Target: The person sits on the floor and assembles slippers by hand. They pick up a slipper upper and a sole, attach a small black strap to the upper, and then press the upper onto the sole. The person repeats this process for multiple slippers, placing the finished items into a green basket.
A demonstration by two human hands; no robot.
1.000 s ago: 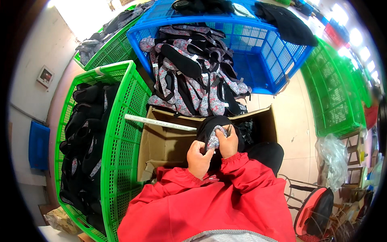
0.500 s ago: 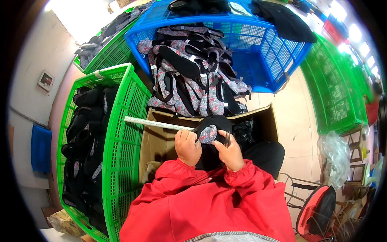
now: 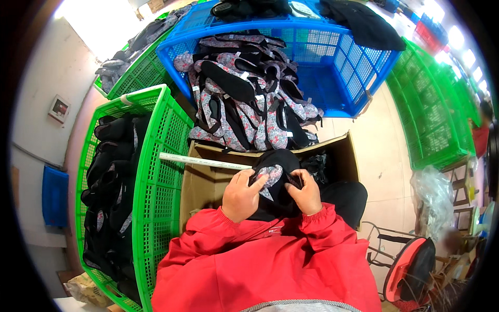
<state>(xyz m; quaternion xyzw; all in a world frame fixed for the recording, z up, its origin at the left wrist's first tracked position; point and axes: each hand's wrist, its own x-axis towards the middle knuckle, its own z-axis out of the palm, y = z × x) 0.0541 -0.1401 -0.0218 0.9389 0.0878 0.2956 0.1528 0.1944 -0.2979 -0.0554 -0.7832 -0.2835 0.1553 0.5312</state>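
Black fabric piece (image 3: 278, 171) with floral lining clamped between left hand (image 3: 241, 196) and right hand (image 3: 305, 192), above open brown cardboard box (image 3: 208, 179); white tube (image 3: 202, 161) across box; floral pieces heaped beyond in blue crate (image 3: 338, 57); green crate (image 3: 156, 171) at left

**Both hands closed together in front of the chest**

The left hand (image 3: 243, 196) and right hand (image 3: 304, 193) sit close side by side, each curled with fingers bent inward and pinching. Both red jacket sleeves (image 3: 218, 244) rise from the lower edge, elbows spread wide, forearms angling in so the wrists nearly meet. Elastic cuffs cover both wrists; knuckles face up.
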